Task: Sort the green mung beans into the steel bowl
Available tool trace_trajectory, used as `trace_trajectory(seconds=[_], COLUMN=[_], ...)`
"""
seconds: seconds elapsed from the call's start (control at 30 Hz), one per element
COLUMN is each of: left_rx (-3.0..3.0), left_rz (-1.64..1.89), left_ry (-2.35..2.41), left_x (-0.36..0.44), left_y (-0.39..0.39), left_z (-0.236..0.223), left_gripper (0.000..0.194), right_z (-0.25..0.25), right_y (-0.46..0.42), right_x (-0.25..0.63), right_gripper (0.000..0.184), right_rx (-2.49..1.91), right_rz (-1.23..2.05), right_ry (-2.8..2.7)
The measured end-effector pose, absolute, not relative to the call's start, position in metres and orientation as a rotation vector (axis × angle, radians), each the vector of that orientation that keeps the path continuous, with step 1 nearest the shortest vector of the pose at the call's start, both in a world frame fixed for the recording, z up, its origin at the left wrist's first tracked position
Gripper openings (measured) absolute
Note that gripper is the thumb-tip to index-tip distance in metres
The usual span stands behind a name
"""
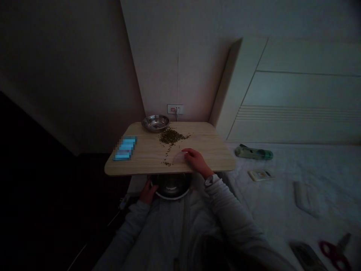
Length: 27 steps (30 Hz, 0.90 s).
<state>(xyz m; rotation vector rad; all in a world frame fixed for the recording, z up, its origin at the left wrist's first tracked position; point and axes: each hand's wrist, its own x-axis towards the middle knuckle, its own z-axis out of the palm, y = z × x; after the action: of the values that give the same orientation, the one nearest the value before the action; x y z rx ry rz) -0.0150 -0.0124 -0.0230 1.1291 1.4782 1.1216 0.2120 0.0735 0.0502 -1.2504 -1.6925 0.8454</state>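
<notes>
My left hand (pixel 149 191) grips the rim of a dark, shiny bowl (pixel 172 192) just below the front edge of the wooden table (pixel 203 131). Part of that bowl is hidden under the tabletop. A thin, see-through plastic piece (pixel 179 157) is pinched in my right hand (pixel 194 159), low over the table near its front edge; its exact kind is unclear. Small dark green beans (pixel 170 136) lie in a loose heap at the table's middle. From the heap a thin trail of beans (pixel 168 163) runs toward the front edge, just left of the plastic piece.
A steel bowl (pixel 155 124) stands at the table's back left, and a blurred blue-screened object (pixel 125 148) lies at its left. Behind is a wall socket (pixel 175 109). On the bed at right are a green bottle-like object (pixel 254 153), a yellowish packet (pixel 260 175) and red-handled scissors (pixel 334 253).
</notes>
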Motion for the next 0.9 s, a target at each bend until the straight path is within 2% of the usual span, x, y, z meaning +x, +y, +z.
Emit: trace_trajectory(seconds=[0.3, 0.63, 0.9], left_rx=[1.093, 1.072, 1.098], left_rz=[1.153, 1.148, 1.136], left_ry=[1.459, 1.451, 1.49], left_x=[-0.0117, -0.0092, -0.0116], left_y=[-0.0148, -0.0125, -0.0138], left_z=[-0.0171, -0.0154, -0.014], left_gripper=[0.054, 0.06, 0.056], right_z=[0.0523, 0.0573, 0.0572], right_y=[0.0719, 0.0674, 0.0665], right_x=[0.2114, 0.2099, 0.2094], right_gripper=[0.03, 0.033, 0.033], right_rx=[-1.262, -1.245, -1.238], right_rz=[0.854, 0.883, 0.868], right_ry=[-1.703, -1.752, -1.799])
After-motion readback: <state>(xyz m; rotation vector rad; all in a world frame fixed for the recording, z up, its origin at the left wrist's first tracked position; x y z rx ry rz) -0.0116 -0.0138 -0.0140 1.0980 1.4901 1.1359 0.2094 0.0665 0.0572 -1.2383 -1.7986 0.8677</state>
